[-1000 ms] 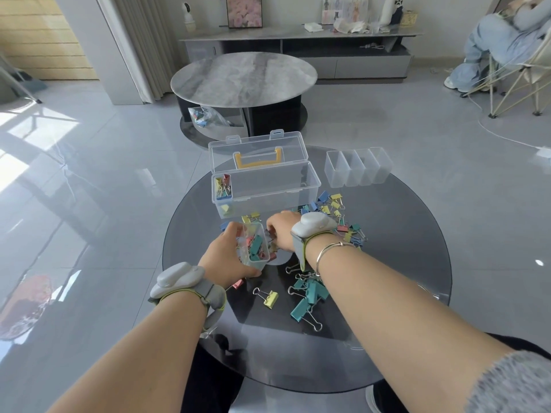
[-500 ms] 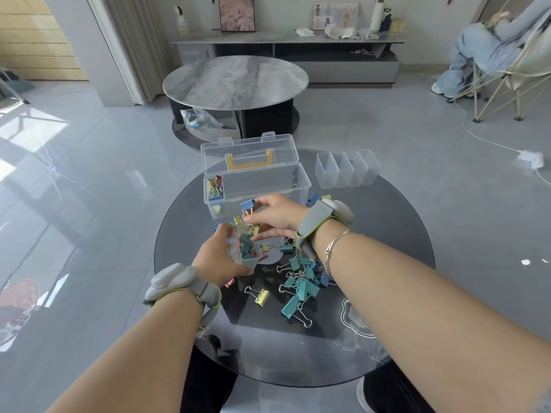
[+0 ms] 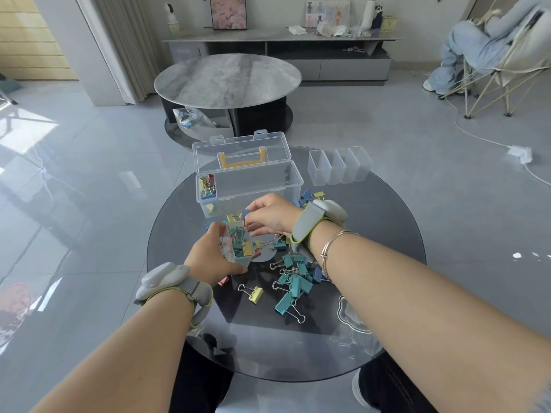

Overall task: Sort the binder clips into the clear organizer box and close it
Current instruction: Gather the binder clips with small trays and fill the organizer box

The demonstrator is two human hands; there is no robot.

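While a blue binder clip (image 3: 245, 215) is pinched in the fingertips of the right hand (image 3: 269, 217), it hangs just above the small clear bin (image 3: 240, 248), probably so it can drop straight in. The left hand (image 3: 210, 257) wraps the bin in a closed grip, tilted toward the right hand, raised off the tabletop (image 3: 372, 234). Loose clips (image 3: 293, 283) lie beneath the right forearm. The organizer box (image 3: 247, 181) stands open behind both hands, one filled bin (image 3: 207, 187) at its left end.

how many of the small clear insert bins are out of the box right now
5. Four empty ones stand in a row on the glass table, right of the organizer box. One, part-filled with clips, is in the left hand.
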